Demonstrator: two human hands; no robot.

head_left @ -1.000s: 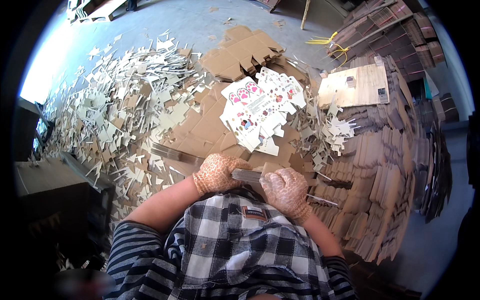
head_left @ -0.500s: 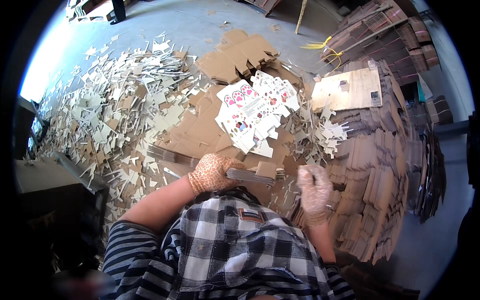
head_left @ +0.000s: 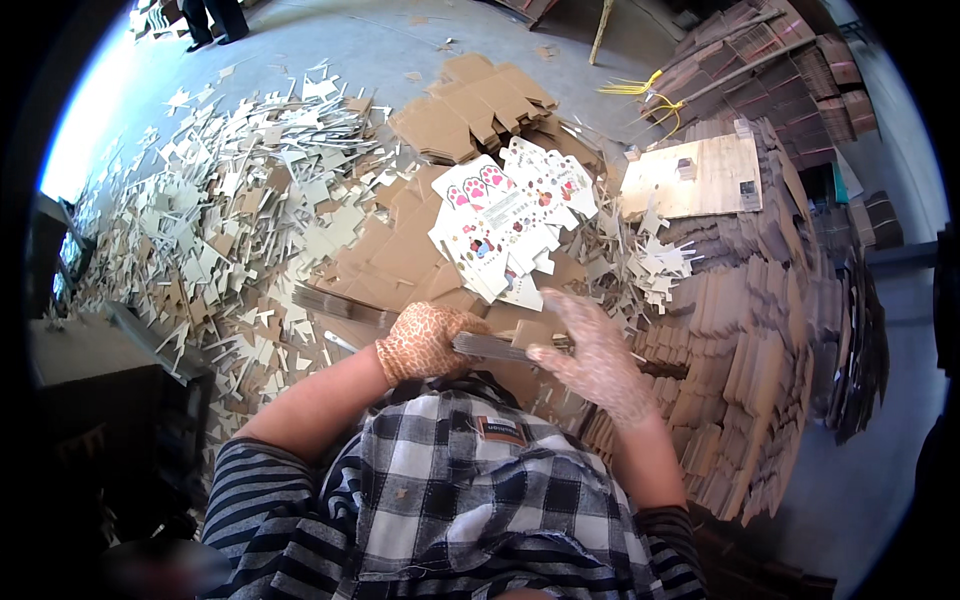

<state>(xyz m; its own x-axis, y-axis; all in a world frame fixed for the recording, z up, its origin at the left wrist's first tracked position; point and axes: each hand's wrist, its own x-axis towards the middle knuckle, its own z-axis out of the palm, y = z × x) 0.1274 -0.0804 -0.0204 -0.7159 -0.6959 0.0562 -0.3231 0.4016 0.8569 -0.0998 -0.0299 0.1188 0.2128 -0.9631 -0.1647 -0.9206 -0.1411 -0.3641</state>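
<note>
My left hand, in an orange-and-white patterned glove, is closed around a thin stack of cardboard sheets just in front of my chest. The sheets' layered edges face me, and a brown flap rises near their right end. At that end is my right hand, gloved too and slightly blurred, its thumb and fingers spread on either side of the stack. Whether they touch the cardboard I cannot tell. Beyond the stack, white printed box blanks with pink paw prints lie on brown flat cardboard.
White and brown cardboard scraps cover the floor to the left. On the right stand tall stacks of brown cardboard, with a wooden board on top. Yellow forks lean behind. A person's legs show at the far left.
My right hand has moved left to the stack's right end, and its fingers have spread. My left hand stays on the stack. More of the distant person's legs shows.
</note>
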